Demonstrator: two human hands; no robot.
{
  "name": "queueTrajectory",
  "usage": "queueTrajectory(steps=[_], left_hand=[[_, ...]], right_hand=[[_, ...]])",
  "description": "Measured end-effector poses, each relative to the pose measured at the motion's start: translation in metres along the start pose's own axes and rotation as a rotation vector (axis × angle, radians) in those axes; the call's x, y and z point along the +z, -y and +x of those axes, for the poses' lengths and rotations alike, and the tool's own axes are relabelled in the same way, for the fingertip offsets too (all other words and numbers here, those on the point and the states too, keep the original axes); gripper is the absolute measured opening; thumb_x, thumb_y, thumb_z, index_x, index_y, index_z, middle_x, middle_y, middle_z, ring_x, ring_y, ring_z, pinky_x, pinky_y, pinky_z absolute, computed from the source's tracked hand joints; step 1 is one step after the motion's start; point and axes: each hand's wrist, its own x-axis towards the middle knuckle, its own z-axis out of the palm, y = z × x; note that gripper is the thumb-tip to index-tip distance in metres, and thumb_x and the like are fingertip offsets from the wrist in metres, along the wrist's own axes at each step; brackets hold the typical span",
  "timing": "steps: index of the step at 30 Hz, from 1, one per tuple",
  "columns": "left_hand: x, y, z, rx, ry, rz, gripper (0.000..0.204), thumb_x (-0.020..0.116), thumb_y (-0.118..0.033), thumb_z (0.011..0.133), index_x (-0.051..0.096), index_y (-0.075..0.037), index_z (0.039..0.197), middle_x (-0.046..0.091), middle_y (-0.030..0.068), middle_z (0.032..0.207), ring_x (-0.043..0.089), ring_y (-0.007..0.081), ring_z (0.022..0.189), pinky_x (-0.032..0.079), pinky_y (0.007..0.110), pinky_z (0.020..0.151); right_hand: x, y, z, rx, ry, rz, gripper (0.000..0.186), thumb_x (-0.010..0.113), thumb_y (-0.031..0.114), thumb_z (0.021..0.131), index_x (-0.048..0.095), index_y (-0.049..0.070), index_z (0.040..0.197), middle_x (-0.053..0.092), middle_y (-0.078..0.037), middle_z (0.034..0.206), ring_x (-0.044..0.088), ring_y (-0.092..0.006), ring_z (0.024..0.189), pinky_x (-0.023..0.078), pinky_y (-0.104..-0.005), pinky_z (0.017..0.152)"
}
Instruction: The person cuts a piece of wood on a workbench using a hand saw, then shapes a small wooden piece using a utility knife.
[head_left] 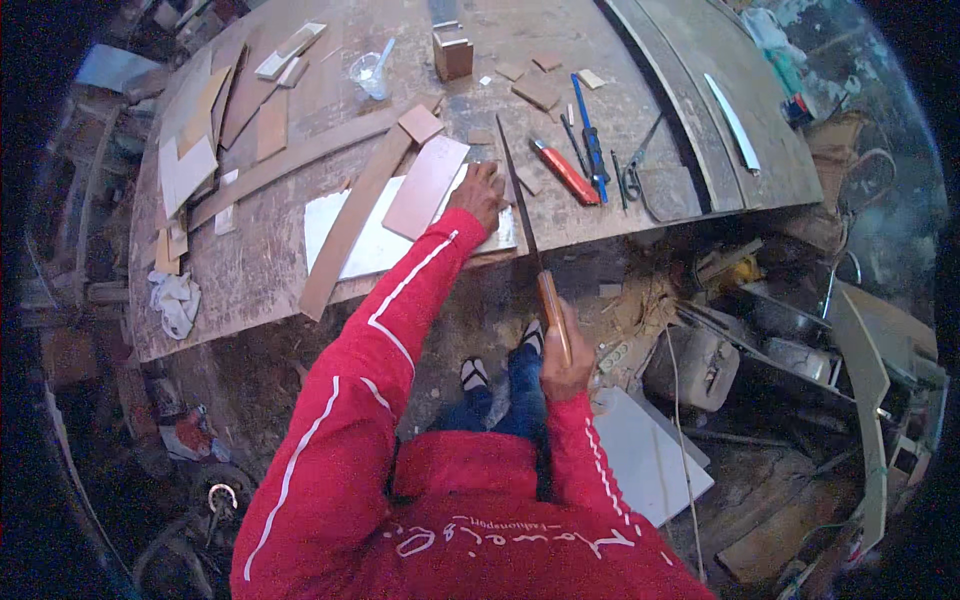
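My right hand (567, 352) is wrapped round the wooden handle of a handsaw (522, 205), whose long narrow blade points away from me over the table's front edge. Just left of the blade, my left hand (478, 198) presses down on the right end of a white board (355, 250), fingers bent; what lies under the fingertips is partly hidden. On that board rest a pale pink rectangular panel (425, 190) and a long brown wood strip (350, 220). A small reddish-brown wood piece (421, 123) sits at the panel's far end.
Right of the saw lie a red utility knife (565, 172), a blue tool (590, 140) and scissors (634, 178). Farther back are a wooden block (453, 55) and a clear cup (370, 75). Wood offcuts (190, 170) cover the left side. A jerrycan (692, 368) stands below.
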Motion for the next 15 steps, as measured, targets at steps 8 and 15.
queueTrajectory(steps=[8, 15], left_hand=[[-0.003, 0.001, -0.001, 0.038, -0.023, 0.035, 0.036, 0.073, -0.023, 0.074, 0.065, -0.003, 0.103, 0.053, 0.0179, 0.122, 0.048, 0.0384, 0.115, 0.049, 0.045, 0.093], [-0.003, 0.001, -0.006, -0.044, 0.016, -0.019, 0.038, 0.073, -0.023, 0.074, 0.065, -0.002, 0.104, 0.053, 0.0183, 0.122, 0.048, 0.0378, 0.116, 0.048, 0.044, 0.095]], right_hand=[[-0.006, -0.003, -0.015, -0.069, -0.030, -0.025, 0.041, 0.046, 0.019, 0.096, 0.054, -0.002, 0.131, 0.068, -0.016, 0.106, 0.065, -0.0224, 0.082, 0.050, -0.0327, 0.072], [-0.016, -0.014, -0.040, -0.030, -0.004, 0.054, 0.040, 0.050, 0.022, 0.097, 0.054, 0.003, 0.132, 0.067, -0.022, 0.106, 0.070, -0.0261, 0.091, 0.053, -0.0369, 0.074]])
